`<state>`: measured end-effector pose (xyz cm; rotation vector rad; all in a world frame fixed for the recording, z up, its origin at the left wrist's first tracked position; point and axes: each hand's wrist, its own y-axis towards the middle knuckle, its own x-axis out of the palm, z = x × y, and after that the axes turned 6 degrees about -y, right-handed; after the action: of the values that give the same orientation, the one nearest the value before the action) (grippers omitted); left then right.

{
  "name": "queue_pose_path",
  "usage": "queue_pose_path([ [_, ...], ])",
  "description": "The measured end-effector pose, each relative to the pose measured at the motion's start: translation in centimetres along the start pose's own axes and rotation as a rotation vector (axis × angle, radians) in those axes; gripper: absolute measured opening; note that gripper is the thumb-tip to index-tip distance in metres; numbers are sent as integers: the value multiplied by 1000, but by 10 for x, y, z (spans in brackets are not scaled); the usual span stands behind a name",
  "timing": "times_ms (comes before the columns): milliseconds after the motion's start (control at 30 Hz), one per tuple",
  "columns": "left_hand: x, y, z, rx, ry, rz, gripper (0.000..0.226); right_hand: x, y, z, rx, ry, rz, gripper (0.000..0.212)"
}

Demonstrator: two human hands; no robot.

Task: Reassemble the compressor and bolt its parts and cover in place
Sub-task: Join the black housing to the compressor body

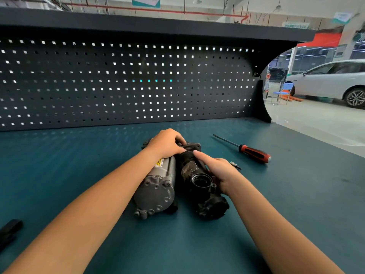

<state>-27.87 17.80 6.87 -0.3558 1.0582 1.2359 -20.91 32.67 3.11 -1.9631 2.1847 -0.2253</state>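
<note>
Two grips, one heavy compressor [158, 186]

Lying mid-surface [79, 155], clasped over far end by left hand [167, 144], round black barrel [189, 165] by right hand [219, 171], forefinger straight. Judged rigid, weighty: best lifted under both bodies, not by fittings.

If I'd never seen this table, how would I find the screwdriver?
Start at the blue-green workbench and find the compressor lying in its middle. To its right, lying apart from it, is the screwdriver. It alone has a red-and-black handle and a long thin shaft.
</note>
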Motion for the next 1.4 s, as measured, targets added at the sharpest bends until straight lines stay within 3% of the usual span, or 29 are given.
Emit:
queue_pose_path([
  [433, -3, -1, 1, -35, -151, -12, 17, -3, -2, 1, 37, 90, -25, 39],
  [633, -2, 0, -4, -111, -389, 141, 17, 3, 1, 3, 63, 165, -5, 56],
  [733, -2, -1, -4, -149, -475, 160, 16, 6, 2, 3, 74, 237, 0, 45],
  [900, -1, -1, -3, -146, -445, 133, 17, 11, 4, 4, 107, 377, 18, 51],
  [1167, -1, 0, -4, -64, -354, -12, 16, 16, 10, 7, 73, 304, 118, 65],
  [1400, 0, 1, -5, 92, -134, -141, 20, 14, 9, 7, 79, 297, 101, 57],
])
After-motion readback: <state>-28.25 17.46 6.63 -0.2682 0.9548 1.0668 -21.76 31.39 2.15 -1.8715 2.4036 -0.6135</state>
